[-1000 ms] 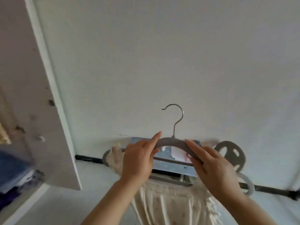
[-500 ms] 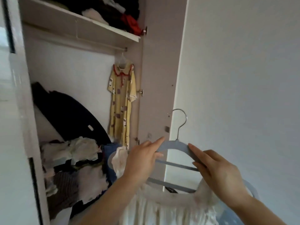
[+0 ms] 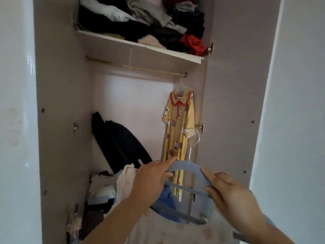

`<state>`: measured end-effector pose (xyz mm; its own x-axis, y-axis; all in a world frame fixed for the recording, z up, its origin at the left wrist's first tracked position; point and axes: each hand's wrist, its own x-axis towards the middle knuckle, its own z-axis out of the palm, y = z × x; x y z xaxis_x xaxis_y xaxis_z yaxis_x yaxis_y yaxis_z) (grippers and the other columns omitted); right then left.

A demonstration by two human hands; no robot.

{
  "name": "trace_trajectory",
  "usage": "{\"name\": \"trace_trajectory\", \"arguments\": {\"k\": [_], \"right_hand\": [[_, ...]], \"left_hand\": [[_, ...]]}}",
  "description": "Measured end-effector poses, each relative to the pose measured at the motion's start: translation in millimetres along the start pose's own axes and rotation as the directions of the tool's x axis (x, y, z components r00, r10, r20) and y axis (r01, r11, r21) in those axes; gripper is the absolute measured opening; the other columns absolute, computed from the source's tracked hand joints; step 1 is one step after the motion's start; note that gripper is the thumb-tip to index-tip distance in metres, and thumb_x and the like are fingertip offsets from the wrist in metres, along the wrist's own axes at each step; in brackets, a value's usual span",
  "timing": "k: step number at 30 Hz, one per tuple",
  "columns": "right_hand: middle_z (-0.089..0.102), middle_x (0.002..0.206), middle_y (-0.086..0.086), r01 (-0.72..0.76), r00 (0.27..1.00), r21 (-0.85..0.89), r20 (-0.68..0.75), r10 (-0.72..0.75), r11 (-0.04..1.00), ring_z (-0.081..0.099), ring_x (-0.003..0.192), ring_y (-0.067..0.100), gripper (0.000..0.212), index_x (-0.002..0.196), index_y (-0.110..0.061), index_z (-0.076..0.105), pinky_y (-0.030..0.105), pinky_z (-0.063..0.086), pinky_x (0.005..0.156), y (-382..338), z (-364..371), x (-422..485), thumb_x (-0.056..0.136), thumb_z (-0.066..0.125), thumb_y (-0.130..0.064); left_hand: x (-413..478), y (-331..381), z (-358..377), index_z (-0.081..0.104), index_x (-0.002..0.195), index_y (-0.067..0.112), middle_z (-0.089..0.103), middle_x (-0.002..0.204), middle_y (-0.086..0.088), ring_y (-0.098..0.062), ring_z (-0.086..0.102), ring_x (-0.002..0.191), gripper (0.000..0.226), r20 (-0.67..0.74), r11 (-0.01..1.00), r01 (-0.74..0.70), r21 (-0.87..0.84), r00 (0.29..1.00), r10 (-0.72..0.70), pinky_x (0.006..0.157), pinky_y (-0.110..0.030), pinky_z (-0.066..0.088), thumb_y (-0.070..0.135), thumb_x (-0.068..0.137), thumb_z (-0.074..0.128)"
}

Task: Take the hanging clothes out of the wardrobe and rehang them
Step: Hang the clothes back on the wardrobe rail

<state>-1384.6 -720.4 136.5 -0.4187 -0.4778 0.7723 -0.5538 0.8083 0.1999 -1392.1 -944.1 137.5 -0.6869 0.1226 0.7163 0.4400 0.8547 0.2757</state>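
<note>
I hold a blue-grey hanger (image 3: 186, 167) with a metal hook (image 3: 194, 138) in front of the open wardrobe. A cream garment (image 3: 126, 180) is draped on it and falls below the frame. My left hand (image 3: 151, 182) grips the hanger's left shoulder, and my right hand (image 3: 230, 192) grips its right shoulder. The hook points up, well below the wardrobe rail (image 3: 137, 68). A yellow dress with a red collar (image 3: 179, 127) hangs at the rail's right end on a pale hanger.
A shelf (image 3: 140, 46) above the rail carries a heap of folded and crumpled clothes. A dark bag (image 3: 119, 145) leans on the back wall over a pile of clothes (image 3: 98, 196) on the wardrobe floor. The open door (image 3: 235, 103) stands at right.
The view has swung from a plain wall to the open wardrobe. Both hands keep the same grip on the hanger, which now sits before the yellow dress.
</note>
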Motion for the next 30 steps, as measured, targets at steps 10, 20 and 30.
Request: {"name": "trace_trajectory", "arguments": {"k": [10,20,30], "right_hand": [[0.047,0.061,-0.017,-0.029,0.999,0.046,0.036,0.028,0.999,0.046,0.045,0.001,0.045,0.119,-0.029,0.061,0.005,0.008,0.042,57.5,142.2,131.7,0.082,0.039,-0.043],[0.056,0.065,-0.008,-0.013,0.994,-0.122,-0.111,0.0,0.993,0.055,0.047,0.009,0.046,0.114,-0.024,0.066,0.005,0.007,0.043,125.0,259.8,303.1,0.07,0.078,-0.026],[0.054,0.122,-0.006,-0.145,0.989,-0.166,-0.031,0.142,0.975,0.056,0.107,0.018,0.042,0.14,-0.041,0.03,0.031,0.048,0.08,210.4,334.6,457.9,0.098,0.032,-0.041]], "left_hand": [[129.3,-134.7,68.4,0.03,0.142,0.035,0.055,0.102,0.002,-0.01,0.051,0.086,0.046,-0.015,0.998,0.035,-0.061,0.999,-0.036,0.08,-0.023,0.044,0.023,0.099,0.04],[319.5,-257.7,114.8,0.041,0.139,0.027,0.06,0.113,-0.002,-0.017,0.054,0.102,0.043,-0.159,0.997,0.006,-0.07,0.987,-0.017,0.086,-0.03,0.044,0.024,0.097,0.046],[464.2,-313.3,149.9,0.047,0.134,0.02,0.051,0.127,0.002,-0.008,0.047,0.107,0.04,-0.192,0.989,-0.026,-0.149,0.981,-0.003,0.075,-0.006,0.026,0.019,0.094,0.052]]}}
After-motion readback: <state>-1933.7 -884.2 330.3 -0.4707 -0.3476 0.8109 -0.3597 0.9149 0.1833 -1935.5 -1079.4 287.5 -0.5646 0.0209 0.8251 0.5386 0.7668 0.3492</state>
